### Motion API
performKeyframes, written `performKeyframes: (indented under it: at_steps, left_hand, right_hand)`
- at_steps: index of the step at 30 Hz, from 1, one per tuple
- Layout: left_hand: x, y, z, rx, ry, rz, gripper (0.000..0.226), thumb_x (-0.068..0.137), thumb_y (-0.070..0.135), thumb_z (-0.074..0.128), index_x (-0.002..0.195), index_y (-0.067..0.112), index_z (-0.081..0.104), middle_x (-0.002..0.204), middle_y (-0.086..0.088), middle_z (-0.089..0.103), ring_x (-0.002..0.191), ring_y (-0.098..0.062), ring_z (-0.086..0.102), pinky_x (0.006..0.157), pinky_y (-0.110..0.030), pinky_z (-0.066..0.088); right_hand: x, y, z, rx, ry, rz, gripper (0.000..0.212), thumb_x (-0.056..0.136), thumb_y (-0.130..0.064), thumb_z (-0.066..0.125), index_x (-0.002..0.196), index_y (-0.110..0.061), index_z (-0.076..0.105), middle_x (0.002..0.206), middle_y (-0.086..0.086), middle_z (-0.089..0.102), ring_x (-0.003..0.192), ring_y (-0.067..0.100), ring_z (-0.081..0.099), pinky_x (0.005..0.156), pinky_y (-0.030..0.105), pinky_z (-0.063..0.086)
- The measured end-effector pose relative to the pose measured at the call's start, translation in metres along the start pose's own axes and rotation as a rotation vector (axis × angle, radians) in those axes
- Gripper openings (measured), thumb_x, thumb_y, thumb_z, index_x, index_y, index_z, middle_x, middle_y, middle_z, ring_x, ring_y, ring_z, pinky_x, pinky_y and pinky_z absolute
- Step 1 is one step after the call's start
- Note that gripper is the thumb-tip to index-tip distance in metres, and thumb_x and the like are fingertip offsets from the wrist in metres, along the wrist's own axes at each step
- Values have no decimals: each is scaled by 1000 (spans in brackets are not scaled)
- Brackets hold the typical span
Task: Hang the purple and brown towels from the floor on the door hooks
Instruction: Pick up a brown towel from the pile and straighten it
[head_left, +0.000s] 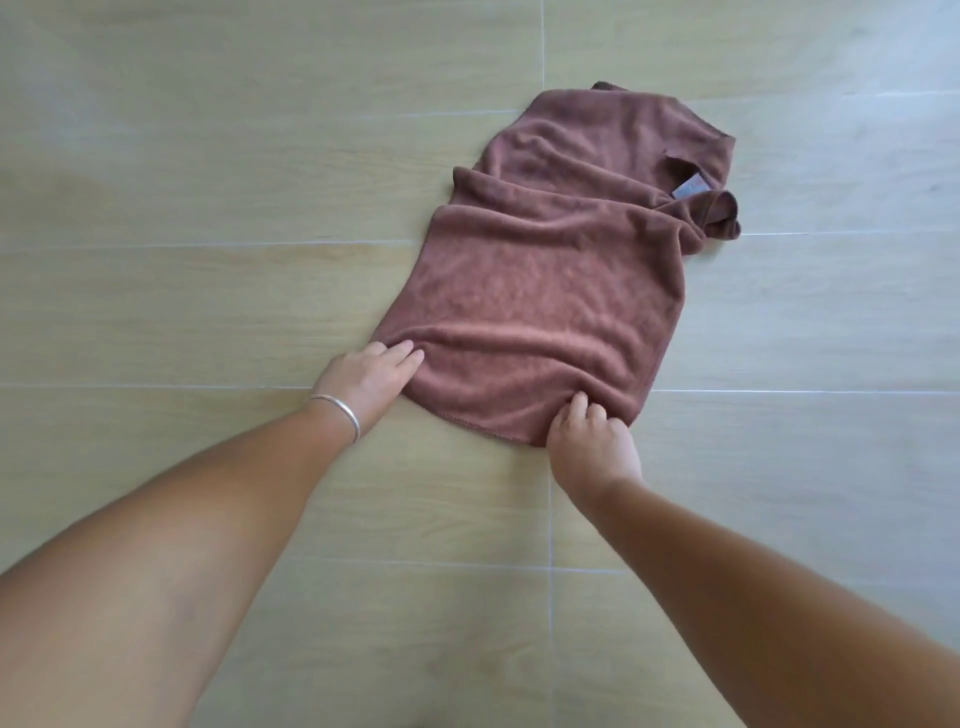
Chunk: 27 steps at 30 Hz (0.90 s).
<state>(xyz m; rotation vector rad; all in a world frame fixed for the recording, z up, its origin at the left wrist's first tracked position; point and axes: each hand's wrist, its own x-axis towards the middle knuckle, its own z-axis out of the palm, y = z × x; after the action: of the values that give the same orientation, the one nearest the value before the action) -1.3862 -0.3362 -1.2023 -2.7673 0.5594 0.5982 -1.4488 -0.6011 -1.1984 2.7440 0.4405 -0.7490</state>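
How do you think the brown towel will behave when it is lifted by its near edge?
The brown towel will probably hang limp, since it already lies rumpled in soft folds. It looks light and plush, so the left hand and right hand should grip it without slipping.

You will find one small pale label (690, 188) sewn to the brown towel (530, 270); its print is too blurred to read.

Bright, even daylight w/ a pale bluish sheen on the floor (857, 130) at upper right. Shadows soft. Wide-angle bend at the edges; forearms up close slightly soft.
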Motion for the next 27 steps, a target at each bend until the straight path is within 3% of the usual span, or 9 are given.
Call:
performKeyframes:
  at_steps: [2,4,9,15,22,27]
  left_hand:
    - [-10,11,-19,87,-41,-46,38,88,2,48,122,20,49,120,1,58,106,-24,54,81,-36,43]
    - [-34,25,-38,122,-131,-75,30,84,2,50,108,21,52,105,2,65,104,-23,55,83,-33,39]
    - [-130,64,-86,38,-320,-15,35,82,2,46,106,25,60,104,4,68,107,-20,53,86,-32,33]
    - [-254,90,-152,-163,-501,-16,43,80,7,46,113,29,62,113,6,65,111,-18,55,96,-31,35]
    - [-303,62,-247,-521,-409,-244,55,84,8,41,130,36,55,139,13,51,129,-12,46,103,-27,40]
    - [-247,4,-351,-555,-282,-369,39,86,12,46,115,31,65,124,2,64,111,-24,59,88,-29,48]
  right_hand:
    - [-12,25,-13,58,-60,-49,37,92,-4,36,117,-13,62,117,9,62,104,27,61,68,32,39]
    - [-39,49,-28,72,-134,-44,36,91,-5,38,108,-18,67,109,4,66,101,25,64,69,31,39]
    - [-150,77,-59,114,-211,-68,37,89,-9,38,108,-23,66,111,0,66,108,22,57,88,34,37]
    - [-288,84,-99,187,-339,-80,39,88,-9,37,112,-25,65,114,-3,64,117,18,50,94,33,34]
    - [-332,116,-192,271,-225,4,38,85,-9,37,109,-29,59,113,-8,62,116,14,51,96,27,34]
    - [-277,163,-310,292,-26,81,30,84,-9,41,102,-25,60,110,-5,64,113,17,53,91,27,36]
